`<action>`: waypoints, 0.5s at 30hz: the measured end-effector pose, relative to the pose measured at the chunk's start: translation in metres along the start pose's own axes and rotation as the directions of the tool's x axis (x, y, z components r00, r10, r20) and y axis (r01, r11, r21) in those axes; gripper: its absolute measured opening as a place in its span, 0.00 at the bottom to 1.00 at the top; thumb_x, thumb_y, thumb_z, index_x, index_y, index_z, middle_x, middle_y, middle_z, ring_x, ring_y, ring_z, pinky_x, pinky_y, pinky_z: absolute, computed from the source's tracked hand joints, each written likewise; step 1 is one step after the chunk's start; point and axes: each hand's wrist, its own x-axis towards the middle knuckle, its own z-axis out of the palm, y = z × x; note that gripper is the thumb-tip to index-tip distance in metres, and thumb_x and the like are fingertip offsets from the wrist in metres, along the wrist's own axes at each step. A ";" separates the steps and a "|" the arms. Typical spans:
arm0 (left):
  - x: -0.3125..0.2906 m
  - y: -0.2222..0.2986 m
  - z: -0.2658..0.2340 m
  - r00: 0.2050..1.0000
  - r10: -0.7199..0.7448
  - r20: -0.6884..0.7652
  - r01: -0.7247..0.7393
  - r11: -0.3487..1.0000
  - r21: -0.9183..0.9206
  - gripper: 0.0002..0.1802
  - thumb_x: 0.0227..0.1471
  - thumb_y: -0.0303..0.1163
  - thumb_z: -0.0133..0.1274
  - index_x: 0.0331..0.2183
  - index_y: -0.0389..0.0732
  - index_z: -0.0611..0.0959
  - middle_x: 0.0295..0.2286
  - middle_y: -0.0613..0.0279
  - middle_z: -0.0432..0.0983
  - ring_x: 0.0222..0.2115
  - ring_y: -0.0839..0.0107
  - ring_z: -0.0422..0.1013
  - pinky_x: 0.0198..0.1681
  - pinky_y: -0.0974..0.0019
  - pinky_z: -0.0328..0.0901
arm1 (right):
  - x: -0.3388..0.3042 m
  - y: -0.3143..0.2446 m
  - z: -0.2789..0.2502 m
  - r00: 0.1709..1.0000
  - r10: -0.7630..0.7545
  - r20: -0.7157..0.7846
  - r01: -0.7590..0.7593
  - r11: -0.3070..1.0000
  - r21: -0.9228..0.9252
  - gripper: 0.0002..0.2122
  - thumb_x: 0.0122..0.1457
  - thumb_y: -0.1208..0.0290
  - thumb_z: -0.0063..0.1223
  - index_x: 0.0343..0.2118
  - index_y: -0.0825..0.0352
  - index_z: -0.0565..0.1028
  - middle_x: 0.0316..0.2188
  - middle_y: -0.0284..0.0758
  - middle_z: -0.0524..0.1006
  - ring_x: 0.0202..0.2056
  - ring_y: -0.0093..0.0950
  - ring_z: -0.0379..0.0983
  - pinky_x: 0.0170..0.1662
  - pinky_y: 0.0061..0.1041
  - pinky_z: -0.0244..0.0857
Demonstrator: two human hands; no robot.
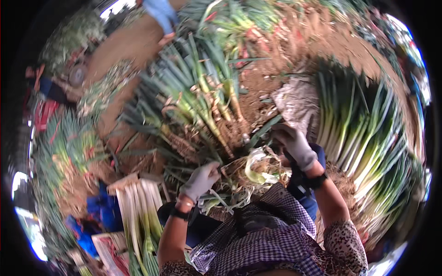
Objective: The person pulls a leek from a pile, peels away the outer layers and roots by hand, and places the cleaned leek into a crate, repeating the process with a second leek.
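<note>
My left hand [201, 181], in a pale glove, is closed with its fingers curled, just left of a heap of peeled leek leaves and roots [258, 171]. Whatever sits between those fingertips is too small to make out. Across the heap, my gloved right hand [294, 147] is raised with bent, closed fingers. A dark green leek leaf [263, 132] reaches up to its fingertips; whether it is gripped cannot be told. Beyond both hands lies a pile of untrimmed leeks [198, 94], soil on their roots and tops pointing away.
Cleaned leeks [359, 133] lie in a long row at the right, beside a crumpled sheet [299, 101]. More white-stemmed leeks [140, 202] rest on a wooden stand at the left. A person's leg [161, 18] shows at the top. Bare soil [108, 60] stretches behind.
</note>
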 end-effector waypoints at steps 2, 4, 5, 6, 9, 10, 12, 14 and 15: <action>-0.008 -0.042 -0.005 0.966 0.080 -0.244 -0.099 0.993 -0.065 0.20 0.47 0.27 0.55 0.44 0.34 0.75 0.25 0.54 0.75 0.24 0.66 0.71 0.30 0.66 0.67 | 0.041 0.029 0.070 0.958 0.216 0.189 -0.235 0.968 0.087 0.10 0.55 0.76 0.53 0.40 0.72 0.75 0.30 0.32 0.77 0.29 0.18 0.70 0.34 0.18 0.65; -0.022 -0.088 -0.004 0.951 -0.112 -0.287 0.042 0.971 -0.237 0.20 0.47 0.27 0.55 0.44 0.33 0.75 0.26 0.54 0.75 0.25 0.68 0.72 0.31 0.67 0.67 | 0.068 0.099 0.126 0.818 0.432 0.379 -0.486 0.872 0.053 0.10 0.56 0.76 0.49 0.42 0.67 0.75 0.27 0.28 0.76 0.28 0.18 0.68 0.29 0.20 0.62; -0.020 -0.102 -0.004 0.928 -0.261 -0.265 0.144 0.909 -0.390 0.20 0.48 0.27 0.55 0.44 0.33 0.74 0.27 0.54 0.76 0.27 0.69 0.72 0.32 0.68 0.67 | 0.076 0.142 0.137 0.812 0.443 0.379 -0.390 0.896 -0.211 0.08 0.59 0.68 0.50 0.35 0.67 0.76 0.28 0.31 0.75 0.27 0.21 0.70 0.30 0.20 0.65; -0.022 -0.102 -0.008 0.923 -0.277 -0.267 0.152 0.900 -0.407 0.20 0.48 0.27 0.55 0.44 0.33 0.74 0.27 0.54 0.76 0.27 0.69 0.72 0.32 0.68 0.67 | 0.079 0.168 0.156 0.795 0.482 0.368 -0.331 0.853 -0.403 0.08 0.59 0.68 0.50 0.36 0.67 0.76 0.29 0.32 0.75 0.28 0.22 0.70 0.31 0.21 0.65; -0.025 -0.078 -0.019 0.894 -0.230 -0.385 0.055 0.908 -0.415 0.19 0.49 0.26 0.56 0.44 0.31 0.74 0.30 0.57 0.76 0.29 0.74 0.71 0.32 0.71 0.67 | 0.076 0.207 0.201 0.768 0.560 0.311 -0.245 0.705 -0.666 0.10 0.59 0.68 0.49 0.40 0.67 0.74 0.32 0.33 0.75 0.31 0.24 0.71 0.35 0.23 0.65; -0.027 -0.072 -0.024 0.917 -0.251 -0.308 0.087 0.883 -0.461 0.20 0.51 0.26 0.53 0.46 0.30 0.72 0.32 0.58 0.75 0.30 0.74 0.71 0.33 0.74 0.66 | 0.075 0.216 0.212 0.762 0.572 0.304 -0.232 0.680 -0.696 0.10 0.59 0.68 0.48 0.41 0.67 0.74 0.33 0.34 0.75 0.33 0.25 0.71 0.36 0.24 0.65; -0.031 -0.063 -0.027 0.913 -0.209 -0.350 0.056 0.914 -0.402 0.20 0.52 0.26 0.53 0.47 0.30 0.72 0.32 0.57 0.75 0.31 0.74 0.72 0.34 0.73 0.67 | 0.073 0.223 0.232 0.751 0.577 0.319 -0.206 0.665 -0.718 0.11 0.60 0.68 0.48 0.43 0.67 0.73 0.36 0.35 0.75 0.35 0.27 0.71 0.38 0.25 0.66; -0.030 -0.050 -0.034 0.919 -0.246 -0.310 0.085 0.888 -0.452 0.21 0.52 0.25 0.53 0.47 0.29 0.71 0.32 0.57 0.76 0.31 0.75 0.72 0.35 0.73 0.67 | 0.072 0.224 0.242 0.734 0.582 0.350 -0.209 0.684 -0.699 0.12 0.60 0.68 0.47 0.45 0.68 0.72 0.38 0.36 0.75 0.37 0.28 0.72 0.40 0.27 0.66; -0.029 -0.047 -0.036 0.927 -0.262 -0.267 0.104 0.865 -0.491 0.21 0.51 0.25 0.53 0.47 0.29 0.71 0.31 0.57 0.76 0.31 0.75 0.72 0.36 0.73 0.67 | 0.073 0.222 0.242 0.723 0.583 0.372 -0.242 0.717 -0.653 0.13 0.60 0.68 0.47 0.46 0.68 0.71 0.39 0.36 0.74 0.38 0.29 0.72 0.41 0.27 0.66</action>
